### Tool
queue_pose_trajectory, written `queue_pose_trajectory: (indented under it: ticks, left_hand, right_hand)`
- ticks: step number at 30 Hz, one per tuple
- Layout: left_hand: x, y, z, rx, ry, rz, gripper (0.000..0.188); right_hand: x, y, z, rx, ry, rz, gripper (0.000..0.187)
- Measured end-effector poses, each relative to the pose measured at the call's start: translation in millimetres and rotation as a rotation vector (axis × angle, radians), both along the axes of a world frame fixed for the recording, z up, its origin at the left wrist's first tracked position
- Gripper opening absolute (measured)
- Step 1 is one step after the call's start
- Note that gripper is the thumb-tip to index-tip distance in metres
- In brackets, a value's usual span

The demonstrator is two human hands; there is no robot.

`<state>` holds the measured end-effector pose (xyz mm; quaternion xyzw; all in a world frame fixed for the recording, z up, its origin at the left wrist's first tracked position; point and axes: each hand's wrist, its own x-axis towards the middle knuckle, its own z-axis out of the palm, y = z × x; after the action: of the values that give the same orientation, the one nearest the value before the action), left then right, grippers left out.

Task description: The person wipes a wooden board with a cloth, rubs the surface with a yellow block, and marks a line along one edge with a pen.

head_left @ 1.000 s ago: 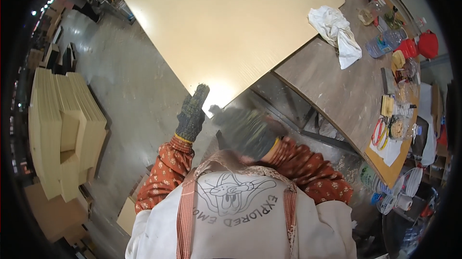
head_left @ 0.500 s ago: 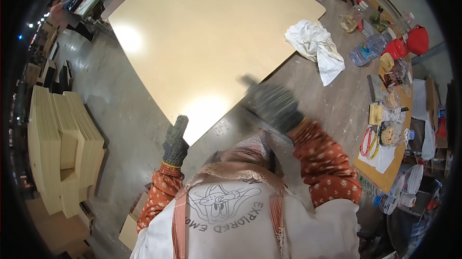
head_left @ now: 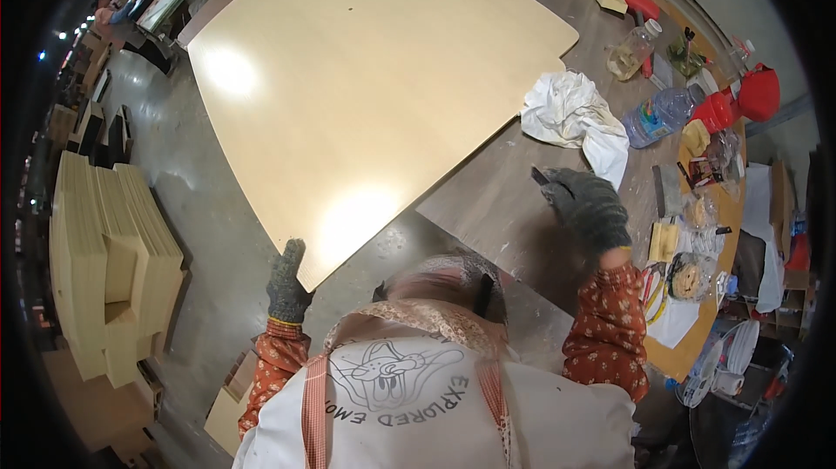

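There is one pale board (head_left: 366, 94), one dark spot (head_left: 350, 9), one white cloth (head_left: 570, 112), two dark gloves (head_left: 592, 209), two floral sleeves (head_left: 605, 334), two checked straps (head_left: 315, 412), at least two clear bottles (head_left: 662, 118) and one distant person (head_left: 111, 32).

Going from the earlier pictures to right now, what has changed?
The right hand has moved away from the near corner of the pale board, rightward over the brown worktop, close to the white cloth. Whether it grips anything is unclear. The left hand stays at that corner; board and cloth lie as before, though the view has shifted.
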<state>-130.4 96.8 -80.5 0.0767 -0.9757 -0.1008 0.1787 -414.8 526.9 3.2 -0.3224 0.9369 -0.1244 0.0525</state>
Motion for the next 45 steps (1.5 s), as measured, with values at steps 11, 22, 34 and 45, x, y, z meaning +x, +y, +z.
queue_pose_trajectory:
  ticks: [11, 22, 34, 45]
  left_hand:
    - [-6, 10, 18, -0.123, -0.020, 0.053, 0.062]
    - [-7, 12, 21, -0.193, 0.019, 0.052, 0.063]
    - [-12, 1, 7, 0.906, 0.092, -0.130, 0.044]
    - [-32, 9, 40, 1.635, -0.038, 0.281, 0.048]
  right_hand:
    - [-97, -10, -27, 0.025, 0.328, -0.519, 0.055]
    - [-97, -91, 21, -0.345, 0.561, -0.216, 0.047]
    - [201, -249, -43, -0.548, 0.194, 0.481, 0.050]
    - [92, -118, -34, -0.156, 0.347, 0.022, 0.055]
